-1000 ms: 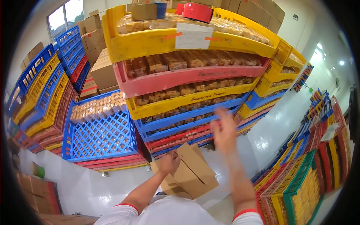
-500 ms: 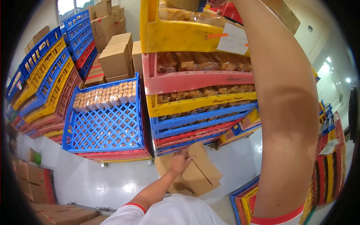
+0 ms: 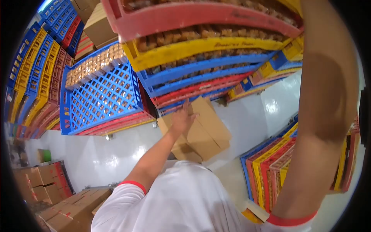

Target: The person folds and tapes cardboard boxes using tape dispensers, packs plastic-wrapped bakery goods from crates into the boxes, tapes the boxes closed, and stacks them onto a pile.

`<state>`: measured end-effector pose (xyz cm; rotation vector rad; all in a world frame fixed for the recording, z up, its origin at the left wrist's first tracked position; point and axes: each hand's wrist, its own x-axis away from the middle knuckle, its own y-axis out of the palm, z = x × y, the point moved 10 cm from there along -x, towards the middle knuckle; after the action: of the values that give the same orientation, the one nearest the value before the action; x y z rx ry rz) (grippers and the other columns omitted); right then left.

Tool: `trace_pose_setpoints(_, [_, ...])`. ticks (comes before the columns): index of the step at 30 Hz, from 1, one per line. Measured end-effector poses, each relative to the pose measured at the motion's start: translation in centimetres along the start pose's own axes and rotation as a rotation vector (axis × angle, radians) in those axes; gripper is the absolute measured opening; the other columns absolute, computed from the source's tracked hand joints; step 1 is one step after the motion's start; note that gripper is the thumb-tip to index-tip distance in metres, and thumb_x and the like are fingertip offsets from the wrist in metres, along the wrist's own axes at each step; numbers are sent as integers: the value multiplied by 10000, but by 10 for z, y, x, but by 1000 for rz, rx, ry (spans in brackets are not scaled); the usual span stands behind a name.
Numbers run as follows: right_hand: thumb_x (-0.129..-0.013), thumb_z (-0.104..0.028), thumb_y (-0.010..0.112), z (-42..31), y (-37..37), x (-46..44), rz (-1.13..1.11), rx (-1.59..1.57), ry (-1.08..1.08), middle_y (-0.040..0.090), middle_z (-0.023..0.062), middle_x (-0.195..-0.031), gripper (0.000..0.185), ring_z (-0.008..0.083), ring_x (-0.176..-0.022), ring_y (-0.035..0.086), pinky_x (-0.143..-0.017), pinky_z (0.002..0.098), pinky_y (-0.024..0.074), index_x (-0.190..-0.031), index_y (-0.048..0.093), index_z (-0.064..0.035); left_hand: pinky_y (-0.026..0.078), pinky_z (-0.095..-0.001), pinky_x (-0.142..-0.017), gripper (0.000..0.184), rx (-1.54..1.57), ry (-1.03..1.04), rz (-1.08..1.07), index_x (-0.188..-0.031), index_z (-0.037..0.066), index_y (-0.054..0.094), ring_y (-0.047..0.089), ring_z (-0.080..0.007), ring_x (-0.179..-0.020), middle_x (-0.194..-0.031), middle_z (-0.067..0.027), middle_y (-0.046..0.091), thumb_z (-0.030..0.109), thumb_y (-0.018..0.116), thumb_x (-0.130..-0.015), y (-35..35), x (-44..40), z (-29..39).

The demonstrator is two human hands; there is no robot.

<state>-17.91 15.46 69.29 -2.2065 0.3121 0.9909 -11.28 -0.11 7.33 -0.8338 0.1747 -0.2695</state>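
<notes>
My left hand (image 3: 182, 119) is over a brown cardboard box (image 3: 210, 125) in front of my body. Its fingers are stretched toward the crate stack and the thumb is spread to the side; no object shows in its grasp. A dark slit runs along the cardboard's top. Just beyond stands a tall stack of crates, with a pink crate (image 3: 201, 21), a yellow crate (image 3: 208, 48) and blue crates (image 3: 205, 65) holding wrapped brown goods. My right arm (image 3: 324, 108) reaches up past the top right edge, and the right hand is out of view.
A blue lattice crate (image 3: 104, 94) with packed goods (image 3: 96, 63) along its far side tops a stack at left. More crate stacks stand at far left and lower right (image 3: 270, 170). Cardboard cartons (image 3: 73, 207) sit at lower left on the glossy floor (image 3: 112, 154).
My view has tipped downward, so the stack sits higher in the picture. My left hand's fingers look more extended over the cardboard. The right hand has gone out of view.
</notes>
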Motion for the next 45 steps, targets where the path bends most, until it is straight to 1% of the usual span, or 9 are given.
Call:
trace_pose_setpoints(6, [-793, -94, 797, 84, -47, 212, 106, -177, 302, 586, 137, -1168, 531, 245, -1064, 591, -935, 394, 491, -1234, 513, -10, 574, -502, -869, 891, -172, 128, 73, -1514, 95, 516, 716, -401, -1026, -1218, -248, 703, 584, 785, -820, 0, 4, 5])
trace_pose_setpoints(12, [-763, -61, 821, 156, 72, 481, -119, -18, 865, 626, 149, -1154, 595, 288, -1067, 660, -937, 411, 530, -1251, 481, -39, 567, -482, -917, 763, -159, 269, 129, -1438, 92, 594, 695, -396, -1094, -1239, -229, 701, 565, 755, -861, -3, 19, 23])
trace_pose_setpoints(15, [-770, -114, 846, 154, 108, 576, -272, 81, 899, 682, 204, -1088, 645, 384, -976, 712, -856, 454, 566, -1314, 509, -28, 560, -472, -938, 735, -162, 160, 20, -1437, 75, 585, 690, -391, -1116, -1265, -223, 693, 524, 751, -879, -2, 22, 30])
trace_pose_setpoints(18, [-808, -268, 879, 132, 108, 570, -223, 185, 465, 692, 255, -1142, 710, 459, -1006, 700, -838, 495, 572, -1374, 531, -16, 562, -470, -910, 694, -202, 244, 82, -1436, 56, 575, 697, -392, -1074, -1227, -215, 697, 467, 742, -902, -5, 21, 34])
trace_pose_setpoints(24, [-936, -392, 798, 260, -27, 647, 629, -72, 1179, 649, 91, -1101, 630, 188, -955, 605, -894, 335, 490, -1331, 557, 35, 556, -465, -860, 605, -281, 277, 158, -1400, 10, 581, 693, -387, -974, -1111, -203, 694, 374, 716, -935, -13, 30, 33])
trace_pose_setpoints(30, [-920, -342, 823, 297, 62, 695, 198, -330, 1355, 631, 83, -1141, 587, 166, -993, 575, -901, 293, 465, -1307, 572, 22, 552, -472, -876, 568, -252, 246, 152, -1384, 8, 589, 693, -388, -991, -1126, -200, 698, 360, 699, -952, -4, 22, 31])
trace_pose_setpoints(38, [-890, -269, 831, 189, 46, 569, 177, -20, 925, 663, 160, -1261, 663, 235, -1123, 661, -1017, 373, 499, -1442, 552, -30, 547, -481, -902, 537, -178, 201, 105, -1367, 27, 604, 694, -393, -1047, -1170, -200, 706, 374, 691, -966, 3, 13, 22])
trace_pose_setpoints(42, [-822, -122, 822, 105, 112, 558, -211, 326, 521, 631, 249, -1271, 756, 404, -1075, 695, -854, 432, 582, -1520, 531, -115, 543, -481, -917, 551, -173, 204, 141, -1369, 29, 603, 693, -393, -1053, -1188, -197, 707, 387, 698, -961, -1, 13, 33])
trace_pose_setpoints(45, [-769, -137, 845, 105, 124, 596, -291, 333, 633, 633, 247, -1193, 768, 422, -950, 702, -741, 450, 597, -1489, 578, -158, 539, -483, -925, 539, -189, 225, 122, -1356, 32, 612, 691, -397, -1056, -1199, -198, 707, 383, 705, -957, 8, 12, 26])
